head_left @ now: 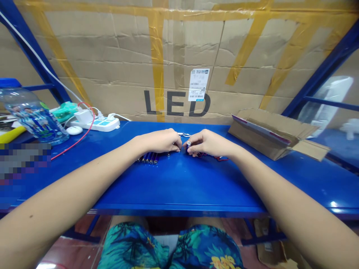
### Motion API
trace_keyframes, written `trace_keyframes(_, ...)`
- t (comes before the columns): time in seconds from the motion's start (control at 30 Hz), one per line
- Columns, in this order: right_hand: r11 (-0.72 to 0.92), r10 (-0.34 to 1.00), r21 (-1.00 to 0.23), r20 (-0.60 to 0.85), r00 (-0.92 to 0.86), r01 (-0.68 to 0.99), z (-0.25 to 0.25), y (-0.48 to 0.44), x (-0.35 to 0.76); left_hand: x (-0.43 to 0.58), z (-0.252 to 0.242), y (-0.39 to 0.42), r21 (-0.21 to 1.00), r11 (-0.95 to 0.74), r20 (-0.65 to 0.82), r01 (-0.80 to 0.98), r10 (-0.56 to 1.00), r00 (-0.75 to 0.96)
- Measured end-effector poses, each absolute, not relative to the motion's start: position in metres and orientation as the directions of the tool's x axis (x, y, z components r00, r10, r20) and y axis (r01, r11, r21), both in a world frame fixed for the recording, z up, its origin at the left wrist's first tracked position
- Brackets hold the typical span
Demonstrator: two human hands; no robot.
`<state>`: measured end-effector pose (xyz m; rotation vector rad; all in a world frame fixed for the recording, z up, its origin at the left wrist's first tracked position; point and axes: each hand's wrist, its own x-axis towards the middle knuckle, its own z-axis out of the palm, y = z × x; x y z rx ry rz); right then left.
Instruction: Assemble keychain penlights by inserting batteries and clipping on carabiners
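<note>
Bare forearms (pixel 84 190) reach over a blue worktop (pixel 179 186), an open carton (pixel 256 139) standing at its right. Near the middle, the left hand (pixel 168 141) and right hand (pixel 206 142) almost meet. Dark metal-tipped tubes (pixel 152 158) lie in a row, partly behind the left wrist. One short tube (pixel 189 145), silver end up, is grasped in the right grip. The left grip curls downward, possibly pinching something tiny; I cannot tell.

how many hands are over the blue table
2: the left hand by the row of tubes, and the right hand to its right, holding a dark silver-ended piece.
</note>
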<state>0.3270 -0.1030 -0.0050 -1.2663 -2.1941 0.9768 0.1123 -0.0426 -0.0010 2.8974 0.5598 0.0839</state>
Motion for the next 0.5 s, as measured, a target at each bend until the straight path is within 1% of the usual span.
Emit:
trace_keyframes(0.1, 0.352, 0.864, -0.742, 0.023, -0.504, 0.57, -0.0064, -0.1019, 0.3279, 0.1119, -0.0011, -0.0431, 0.156, -0.906, 0.027, 0.394, 0.403, 0.915)
trace_keyframes(0.17, 0.354, 0.863, -0.742, 0.025, -0.505, 0.569, -0.0077, -0.1012, 0.3287, 0.1117, -0.0011, -0.0437, 0.15, -0.902, 0.034, 0.405, 0.414, 0.91)
trace_keyframes(0.3, 0.351, 0.864, -0.749, 0.027, -0.503, 0.562, -0.0092, -0.1002, 0.3297, 0.1124, -0.0017, -0.0449, 0.183, -0.897, 0.04, 0.403, 0.416, 0.908)
trace_keyframes(0.5, 0.346, 0.869, -0.753, 0.031, -0.494, 0.559, -0.0085, -0.1005, 0.3285, 0.113, 0.0021, -0.0471, 0.196, -0.863, 0.041, 0.466, 0.482, 0.875)
